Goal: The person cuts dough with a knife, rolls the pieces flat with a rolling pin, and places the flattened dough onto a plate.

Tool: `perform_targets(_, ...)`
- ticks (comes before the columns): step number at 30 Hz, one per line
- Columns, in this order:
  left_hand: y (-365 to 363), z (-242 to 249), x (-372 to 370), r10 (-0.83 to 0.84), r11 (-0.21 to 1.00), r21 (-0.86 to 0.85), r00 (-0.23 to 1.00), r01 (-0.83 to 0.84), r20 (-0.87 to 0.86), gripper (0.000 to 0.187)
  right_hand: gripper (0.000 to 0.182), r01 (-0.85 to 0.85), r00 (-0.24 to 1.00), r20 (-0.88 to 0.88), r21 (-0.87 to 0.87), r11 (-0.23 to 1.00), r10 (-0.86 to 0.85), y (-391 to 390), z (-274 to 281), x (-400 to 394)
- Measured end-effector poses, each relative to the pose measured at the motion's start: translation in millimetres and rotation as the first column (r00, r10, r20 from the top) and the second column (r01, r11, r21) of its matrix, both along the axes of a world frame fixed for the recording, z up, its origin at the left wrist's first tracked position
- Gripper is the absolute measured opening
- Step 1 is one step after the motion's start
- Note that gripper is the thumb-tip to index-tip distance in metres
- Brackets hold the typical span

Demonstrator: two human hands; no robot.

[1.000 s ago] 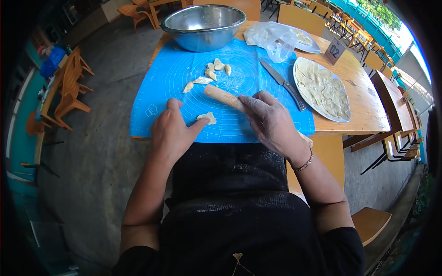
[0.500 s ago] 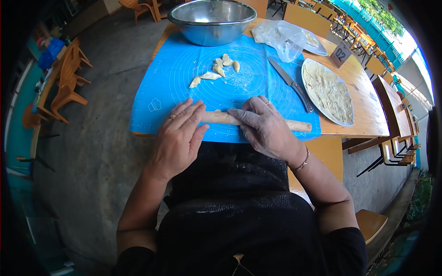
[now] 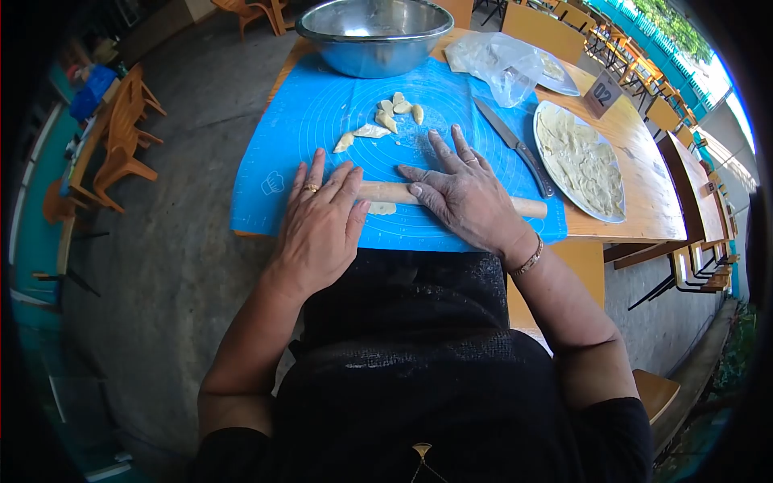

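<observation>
A wooden rolling pin (image 3: 390, 191) lies across the blue mat (image 3: 278, 149). My left hand (image 3: 322, 217) rests on its left end, fingers stretched forward. Floury and spread, my right hand (image 3: 467, 189) presses on the pin right of its middle. A flat piece of dough (image 3: 382, 208) shows under the pin's near side, between my hands. Beyond the pin lie several small dough pieces (image 3: 386, 121) on the floured mat.
A knife (image 3: 515, 145) lies on the mat's right side, beside a plate of flattened dough (image 3: 578, 161). At the back stand a metal bowl (image 3: 374, 56), a plastic bag (image 3: 507, 72) and a number sign (image 3: 602, 94).
The rolling pin has moved forward, away from my body, uncovering dough on its near side. My right hand's fingers have spread out from a more curled pose.
</observation>
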State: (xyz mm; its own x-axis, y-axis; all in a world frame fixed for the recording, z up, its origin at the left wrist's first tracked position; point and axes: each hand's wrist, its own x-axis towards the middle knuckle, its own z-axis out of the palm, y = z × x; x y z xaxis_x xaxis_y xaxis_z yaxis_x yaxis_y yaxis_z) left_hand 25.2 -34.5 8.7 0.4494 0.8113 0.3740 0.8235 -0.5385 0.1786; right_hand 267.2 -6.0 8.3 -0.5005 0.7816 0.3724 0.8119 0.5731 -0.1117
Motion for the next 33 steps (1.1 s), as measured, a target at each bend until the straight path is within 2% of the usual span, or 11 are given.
perform_targets(6,13.6,-4.0,7.5,0.07,0.996,0.054,0.997,-0.068,-0.032,0.047,0.048,0.063,0.989,-0.134,0.002,0.998,-0.063,19.4,-3.0,2.8)
perform_targets(8,21.1,-3.9,9.5,0.095,0.995,0.031,0.995,-0.094,-0.019,0.047,0.048,0.083,0.973,-0.207,-0.098,0.992,-0.101,27.2,3.5,4.2)
perform_targets(11,33.6,-5.9,12.0,0.137,0.989,0.055,0.99,-0.135,-0.029,0.044,0.049,0.119,0.98,-0.164,0.03,0.992,-0.112,37.5,5.4,3.0)
perform_targets(15,39.1,0.1,10.0,0.074,0.995,0.057,0.993,-0.08,0.09,0.037,0.045,0.114,0.974,-0.189,-0.082,0.99,-0.128,28.6,17.4,3.7)
perform_targets(17,35.7,6.1,6.7,-0.049,0.991,0.128,0.984,0.027,0.172,0.031,0.038,-0.122,0.98,-0.149,0.094,0.988,0.135,19.6,16.2,10.2)
perform_targets(18,36.4,5.8,4.2,-0.046,0.992,0.123,0.984,0.025,0.175,0.031,0.038,-0.124,0.98,-0.146,0.089,0.988,0.136,20.9,15.2,13.7)
perform_targets(21,41.8,10.0,0.7,-0.14,0.99,0.049,0.979,0.134,0.15,0.03,0.032,-0.161,0.975,-0.151,0.013,0.987,0.161,32.6,16.4,24.5)
perform_targets(23,42.8,17.0,4.9,-0.093,0.995,-0.024,0.981,0.098,0.17,0.025,0.03,-0.211,0.908,-0.409,-0.264,0.941,0.089,43.7,24.5,29.3)
perform_targets(27,39.5,15.4,6.4,-0.177,0.984,0.055,0.949,0.168,0.26,0.02,0.028,-0.113,0.96,-0.264,-0.074,0.991,0.09,29.3,46.8,20.3)
perform_targets(31,39.9,9.0,0.3,-0.168,0.984,0.101,0.946,0.145,0.276,0.02,0.038,-0.175,0.973,-0.168,-0.08,0.981,0.16,28.3,17.8,26.1)
perform_targets(33,39.6,9.8,-2.2,-0.172,0.984,0.094,0.941,0.15,0.291,0.021,0.038,-0.19,0.959,-0.238,-0.137,0.972,0.154,30.7,19.6,38.8)
